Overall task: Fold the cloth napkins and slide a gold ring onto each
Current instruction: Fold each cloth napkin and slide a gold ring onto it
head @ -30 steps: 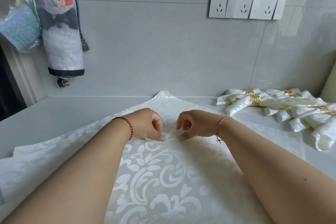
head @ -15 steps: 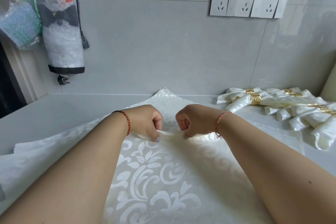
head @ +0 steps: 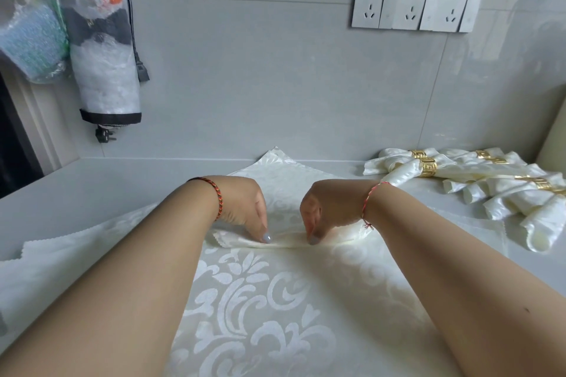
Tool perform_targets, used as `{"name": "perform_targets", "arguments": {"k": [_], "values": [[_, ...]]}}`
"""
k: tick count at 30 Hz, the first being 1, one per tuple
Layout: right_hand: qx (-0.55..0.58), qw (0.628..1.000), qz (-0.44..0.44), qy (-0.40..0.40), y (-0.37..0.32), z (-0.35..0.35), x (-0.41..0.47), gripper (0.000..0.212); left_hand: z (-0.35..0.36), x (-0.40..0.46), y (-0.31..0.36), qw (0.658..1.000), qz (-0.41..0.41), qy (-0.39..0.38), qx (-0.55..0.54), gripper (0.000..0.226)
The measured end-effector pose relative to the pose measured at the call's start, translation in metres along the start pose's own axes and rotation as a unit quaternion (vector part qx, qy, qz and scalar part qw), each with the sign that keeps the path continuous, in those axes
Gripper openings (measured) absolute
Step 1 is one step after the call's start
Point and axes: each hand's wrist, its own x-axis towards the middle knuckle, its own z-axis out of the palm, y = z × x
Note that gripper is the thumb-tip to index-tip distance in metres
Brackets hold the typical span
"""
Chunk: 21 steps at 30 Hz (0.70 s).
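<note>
A white damask cloth napkin [head: 260, 300] lies spread on the grey counter, one corner pointing at the wall. Across its middle runs a narrow raised fold. My left hand [head: 245, 208] pinches that fold at its left part, thumb and fingers curled down onto it. A short way to the right, my right hand [head: 330, 208] pinches the same fold in the same manner. Both wrists wear red string bracelets. At the right lies a pile of rolled napkins [head: 490, 190], each seen with a gold ring [head: 427, 167] around it.
A tiled wall closes the counter at the back, with a row of power sockets [head: 413, 4] high on the right. Plastic bags [head: 101, 40] and a plug hang at the upper left. A dark gap [head: 12, 138] opens at the far left. A beige object [head: 554, 138] stands at the right edge.
Both hands have gathered the cloth into a longer raised fold, and they have drawn slightly apart along it. The pile of ringed napkins has not moved.
</note>
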Motion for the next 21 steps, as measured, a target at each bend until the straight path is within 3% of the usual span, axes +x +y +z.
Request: {"name": "perform_targets", "arguments": {"k": [7,15,17,21], "values": [[-0.007,0.999,0.039,-0.033,0.009,0.003,0.004,0.021,0.003,0.004,0.002,0.997,-0.003,-0.042,0.066,0.031],[-0.107,0.99,0.053,-0.079,-0.016,-0.011,-0.002,0.031,-0.001,-0.004,0.009,0.995,-0.056,-0.038,0.077,0.034],[-0.114,0.991,0.044,-0.063,-0.02,-0.009,-0.007,0.033,0.001,-0.01,0.014,0.992,-0.057,-0.026,0.106,0.031],[-0.106,0.993,0.021,0.038,-0.024,0.006,-0.026,0.014,0.017,-0.025,0.011,0.994,-0.024,0.061,0.093,0.024]]}}
